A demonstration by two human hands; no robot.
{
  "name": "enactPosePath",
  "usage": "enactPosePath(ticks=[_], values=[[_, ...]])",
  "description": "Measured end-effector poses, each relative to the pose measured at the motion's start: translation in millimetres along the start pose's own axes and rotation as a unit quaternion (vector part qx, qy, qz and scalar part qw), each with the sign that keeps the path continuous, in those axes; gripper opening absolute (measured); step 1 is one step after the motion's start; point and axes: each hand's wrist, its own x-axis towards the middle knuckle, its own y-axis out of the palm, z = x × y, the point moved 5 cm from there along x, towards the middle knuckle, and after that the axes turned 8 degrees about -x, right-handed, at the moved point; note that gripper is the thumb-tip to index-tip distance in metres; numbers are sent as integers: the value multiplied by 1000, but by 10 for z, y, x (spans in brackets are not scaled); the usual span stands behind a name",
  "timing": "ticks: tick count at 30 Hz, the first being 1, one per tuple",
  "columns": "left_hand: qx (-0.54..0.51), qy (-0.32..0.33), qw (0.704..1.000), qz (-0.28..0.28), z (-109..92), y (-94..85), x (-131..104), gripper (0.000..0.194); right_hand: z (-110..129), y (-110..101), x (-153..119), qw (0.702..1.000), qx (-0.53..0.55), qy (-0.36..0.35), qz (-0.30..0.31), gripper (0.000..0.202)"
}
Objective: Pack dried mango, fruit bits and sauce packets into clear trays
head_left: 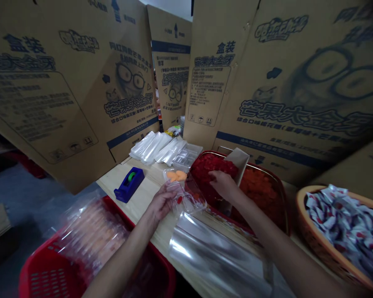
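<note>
Clear plastic container (189, 205) is over the worktop (153, 176), right by the big red tub (285, 198) with that heap of red pieces (203, 169), and the left hand (162, 203) has its edge pinched between the fingers. Right hand (223, 185) is down at the heap, fingers curled in narrow, can't tell if they've got one. Looks like the filling step to me, orange pieces (176, 176) in place and a red bit (180, 199) showing through the plastic, so next probably calls for a light pinch.

Left of your left hand (161, 203), one tape dispenser (134, 187); right of your right hand (224, 187), one basket (301, 206) (packets (345, 223) uncountable).
</note>
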Motion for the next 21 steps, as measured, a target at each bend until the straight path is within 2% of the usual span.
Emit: enactPosePath(ticks=[2, 4, 7, 9, 12, 16, 18, 21], values=[[1, 2, 1000, 3, -2, 15, 0, 64, 46, 19, -23, 999, 3, -40, -8, 28], [5, 3, 1000, 6, 5, 22, 7, 64, 254, 76, -125, 989, 50, -142, -12, 18], [8, 4, 1000, 11, 25, 16, 25, 65, 650, 213, -339, 945, 72, -319, -16, 15], [7, 4, 1000, 15, 37, 9, 32, 67, 807, 317, -415, 925, 45, -376, -24, 17], [7, -1, 1000, 10, 49, -4, 29, 71, 833, 397, -399, 923, 47, -381, -26, 13], [8, -7, 1000, 7, 51, -2, 20, 73, 618, 338, -307, 957, 73, -279, 3, 9], [5, -3, 1000, 8, 44, 3, 19, 73, 532, 285, -311, 970, 18, -244, 5, 9], [-2, -2, 1000, 10, 39, 5, 20, 73, 496, 247, -367, 966, -83, -244, -5, 11]])
